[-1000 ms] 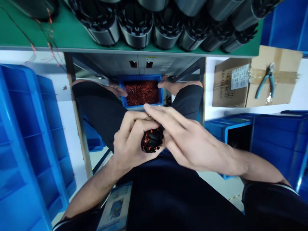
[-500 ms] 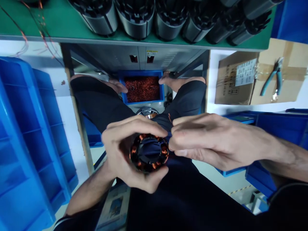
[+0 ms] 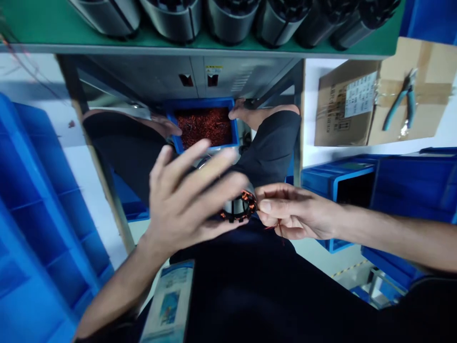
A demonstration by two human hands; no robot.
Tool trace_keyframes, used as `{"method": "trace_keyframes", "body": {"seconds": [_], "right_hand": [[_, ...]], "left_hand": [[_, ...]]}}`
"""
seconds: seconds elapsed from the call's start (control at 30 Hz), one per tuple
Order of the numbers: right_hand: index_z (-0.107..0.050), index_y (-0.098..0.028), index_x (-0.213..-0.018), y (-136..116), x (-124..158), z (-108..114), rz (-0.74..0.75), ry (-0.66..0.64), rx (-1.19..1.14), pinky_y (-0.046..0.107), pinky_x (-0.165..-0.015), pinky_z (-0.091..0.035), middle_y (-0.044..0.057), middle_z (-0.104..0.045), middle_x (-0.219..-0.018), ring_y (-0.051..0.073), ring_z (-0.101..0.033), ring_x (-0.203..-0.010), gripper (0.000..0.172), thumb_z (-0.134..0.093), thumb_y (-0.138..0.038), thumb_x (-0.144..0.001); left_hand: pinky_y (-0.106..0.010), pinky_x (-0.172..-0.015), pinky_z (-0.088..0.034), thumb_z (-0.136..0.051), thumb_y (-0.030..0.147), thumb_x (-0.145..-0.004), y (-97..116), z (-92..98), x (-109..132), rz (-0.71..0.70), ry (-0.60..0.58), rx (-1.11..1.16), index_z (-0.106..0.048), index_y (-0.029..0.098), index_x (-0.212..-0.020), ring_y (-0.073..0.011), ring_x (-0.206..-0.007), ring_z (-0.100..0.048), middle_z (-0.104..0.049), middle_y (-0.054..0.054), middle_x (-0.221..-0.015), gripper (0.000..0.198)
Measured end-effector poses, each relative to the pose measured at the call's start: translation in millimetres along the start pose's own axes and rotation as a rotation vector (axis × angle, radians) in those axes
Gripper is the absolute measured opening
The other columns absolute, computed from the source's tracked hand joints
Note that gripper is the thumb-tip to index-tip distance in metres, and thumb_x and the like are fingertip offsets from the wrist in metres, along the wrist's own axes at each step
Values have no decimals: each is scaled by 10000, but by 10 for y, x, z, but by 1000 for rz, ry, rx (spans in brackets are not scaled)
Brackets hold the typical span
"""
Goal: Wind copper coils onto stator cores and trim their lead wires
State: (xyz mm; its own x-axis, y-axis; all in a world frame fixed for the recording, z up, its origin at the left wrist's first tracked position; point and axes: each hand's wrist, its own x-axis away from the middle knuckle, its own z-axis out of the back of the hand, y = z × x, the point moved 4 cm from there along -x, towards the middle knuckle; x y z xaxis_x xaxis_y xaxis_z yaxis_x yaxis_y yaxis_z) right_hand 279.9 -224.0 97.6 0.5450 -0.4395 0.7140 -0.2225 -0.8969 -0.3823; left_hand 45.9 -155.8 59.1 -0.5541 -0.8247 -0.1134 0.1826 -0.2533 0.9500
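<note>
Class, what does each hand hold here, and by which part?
The left hand cups the wound stator by its side; the right hand pinches a copper wire at its rim.

Mid-frame is blocked — the left hand (image 3: 178, 200) and right hand (image 3: 296, 214) meet on the stator (image 3: 238, 209). Open room lies below, over the dark lap (image 3: 250, 286). Blue crates (image 3: 39, 214) wall the left edge, blue bins (image 3: 410, 190) the right; the green bench (image 3: 214, 45) caps the top.

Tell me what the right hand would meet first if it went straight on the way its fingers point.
The stator: the right hand, pinching a copper wire, points leftward with its fingertips right at the stator's windings. The left hand lies just beyond; depth there is unclear.
</note>
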Motion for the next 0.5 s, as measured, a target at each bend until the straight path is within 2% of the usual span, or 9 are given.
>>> {"method": "trace_keyframes", "body": {"seconds": [0.07, 0.1, 0.17, 0.23, 0.27, 0.33, 0.4, 0.43, 0.5], "right_hand": [[-619, -231, -927, -262, 36, -89, 134, -45, 260, 192, -459, -334, -78, -505, -732, 60, -336, -538, 477, -790, -641, -1101], [-614, -237, -895, -413, 65, -124, 225, -64, 454, 198, -465, -324, -77, -477, -708, 68, -338, -544, 442, -757, -575, -1141], [-591, -250, -794, -686, 151, -162, 407, -76, 876, 216, -474, -299, -65, -411, -651, 96, -323, -575, 449, -721, -446, -1177], [-622, -260, -742, -867, 258, -136, 505, -56, 1184, 230, -503, -331, -46, -437, -636, 114, -379, -615, 480, -693, -413, -1191], [-669, -261, -753, -930, 317, -101, 524, -29, 1269, 227, -536, -365, -45, -478, -643, 110, -441, -647, 484, -676, -447, -1199], [-786, -237, -880, -1030, 436, 2, 527, 93, 1302, 224, -648, -433, -65, -601, -710, 83, -588, -774, 494, -649, -606, -1179], [-841, -192, -1081, -1081, 524, 108, 483, 214, 1197, 251, -766, -484, -86, -736, -869, 78, -685, -941, 611, -648, -772, -1077], [-848, -177, -1145, -1071, 536, 154, 433, 240, 1103, 264, -810, -508, -82, -783, -963, 88, -714, -999, 668, -673, -810, -1023], [-871, -180, -1163, -936, 477, 205, 256, 149, 866, 265, -850, -566, -45, -827, -1065, 112, -765, -1019, 649, -776, -792, -969]], "left_hand": [[-684, -1423, -445, -924, 738, -916, 90, -57, -235, -70, -102, -54, -860, 362, -1191, -354, -1422, -804, -899, 14, -1294, 470], [-637, -1363, -528, -913, 698, -940, 109, -129, -320, -11, -193, 31, -861, 340, -1175, -337, -1321, -849, -908, 5, -1210, 432], [-503, -1054, -717, -808, 693, -1022, 137, -341, -373, 220, -451, 373, -851, 274, -1129, -296, -984, -902, -896, -30, -999, 434], [-417, -751, -718, -688, 722, -1083, 184, -521, -299, 430, -671, 668, -827, 227, -1101, -269, -734, -855, -868, -59, -886, 514], [-397, -702, -703, -706, 732, -1071, 196, -553, -266, 455, -698, 683, -815, 223, -1104, -262, -704, -841, -866, -63, -887, 522], [-389, -804, -724, -882, 666, -977, 175, -477, -267, 335, -522, 409, -806, 238, -1149, -269, -843, -873, -887, -64, -1011, 468], [-418, -1028, -726, -988, 478, -922, 223, -318, -308, 46, -280, 24, -816, 280, -1194, -274, -1053, -883, -893, -44, -1177, 377], [-440, -1114, -711, -957, 395, -954, 280, -257, -327, -112, -199, -105, -825, 303, -1192, -267, -1107, -879, -891, -28, -1230, 287], [-468, -1184, -699, -826, 255, -1030, 401, -214, -377, -347, -173, -224, -838, 345, -1130, -229, -1084, -880, -891, 24, -1232, 135]]}}
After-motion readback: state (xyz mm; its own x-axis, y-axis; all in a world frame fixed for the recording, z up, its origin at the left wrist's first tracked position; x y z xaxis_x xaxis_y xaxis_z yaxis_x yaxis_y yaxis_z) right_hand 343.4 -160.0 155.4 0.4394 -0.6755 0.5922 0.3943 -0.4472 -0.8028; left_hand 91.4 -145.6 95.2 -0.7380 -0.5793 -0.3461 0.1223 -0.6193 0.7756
